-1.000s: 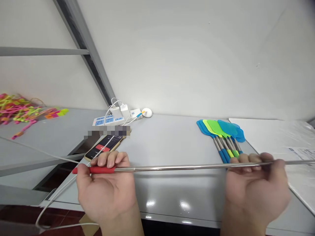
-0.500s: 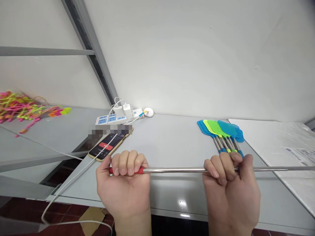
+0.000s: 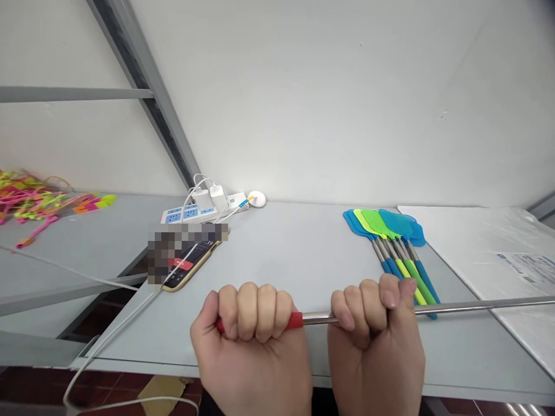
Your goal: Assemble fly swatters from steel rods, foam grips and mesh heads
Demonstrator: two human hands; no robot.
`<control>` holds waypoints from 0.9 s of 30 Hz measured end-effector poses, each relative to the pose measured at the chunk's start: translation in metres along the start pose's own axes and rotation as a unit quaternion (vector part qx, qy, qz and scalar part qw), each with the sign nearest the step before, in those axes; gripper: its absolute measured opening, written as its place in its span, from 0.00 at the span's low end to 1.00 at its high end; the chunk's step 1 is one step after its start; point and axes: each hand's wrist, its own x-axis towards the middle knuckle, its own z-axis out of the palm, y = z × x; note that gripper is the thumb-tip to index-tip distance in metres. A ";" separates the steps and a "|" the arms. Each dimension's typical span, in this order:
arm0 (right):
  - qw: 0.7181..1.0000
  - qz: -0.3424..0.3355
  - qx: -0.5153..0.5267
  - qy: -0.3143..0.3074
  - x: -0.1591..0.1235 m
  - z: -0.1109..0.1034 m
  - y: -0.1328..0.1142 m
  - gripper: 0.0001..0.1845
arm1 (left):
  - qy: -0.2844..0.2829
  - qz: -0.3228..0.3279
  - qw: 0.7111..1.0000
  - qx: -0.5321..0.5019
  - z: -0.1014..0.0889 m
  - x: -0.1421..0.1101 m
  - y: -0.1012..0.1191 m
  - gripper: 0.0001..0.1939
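Observation:
A long, thin metal rod with a red grip (image 3: pixel 295 320) is held across in front of me; its shaft (image 3: pixel 477 305) runs out of view at the right. My left hand (image 3: pixel 255 341) is closed around the red grip, palm side showing. Close beside it, my right hand (image 3: pixel 375 332) has its fingers wrapped around the bare metal shaft. Behind the right hand, several fly swatters (image 3: pixel 394 225) with blue and green heads, metal stems and coloured handles lie bunched on the grey table (image 3: pixel 295 248).
At the left, a phone (image 3: pixel 197 260) lies under a white cable, partly blurred out. Behind it sit a power strip (image 3: pixel 186 215) with chargers and a round white device (image 3: pixel 257 199). A pile of bright pink and yellow items (image 3: pixel 30 199) rests far left; a white wrapped package (image 3: pixel 489 248), right.
My hands have come closer together, the right sliding left along the shaft and the left shifting right. Both sit slightly lower, and the swatters' handles show more. The view has shifted slightly.

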 end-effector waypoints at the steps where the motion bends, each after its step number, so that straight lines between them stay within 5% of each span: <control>1: 0.999 0.025 -0.007 -0.026 -0.001 0.000 0.003 0.23 | 0.002 -0.002 1.000 -0.009 -0.001 0.001 0.002 0.23; 5: 0.987 0.102 -0.036 -0.117 0.008 -0.007 -0.004 0.22 | -0.005 0.006 0.998 -0.056 -0.014 0.020 0.030 0.21; 11: 0.994 0.069 0.081 -0.011 0.036 -0.024 -0.050 0.19 | -0.066 0.026 0.996 -0.059 -0.038 0.048 0.069 0.22; 16: 0.994 0.052 0.084 0.042 0.041 -0.028 -0.057 0.20 | -0.013 0.016 0.997 -0.077 -0.042 0.056 0.065 0.20; 20: 0.995 -0.009 0.070 0.066 0.034 -0.020 -0.037 0.22 | -0.029 0.018 0.996 -0.084 -0.035 0.049 0.051 0.20; 27: 0.997 0.009 0.069 0.041 0.014 -0.010 -0.032 0.23 | -0.066 0.024 0.992 -0.101 -0.017 0.012 0.057 0.22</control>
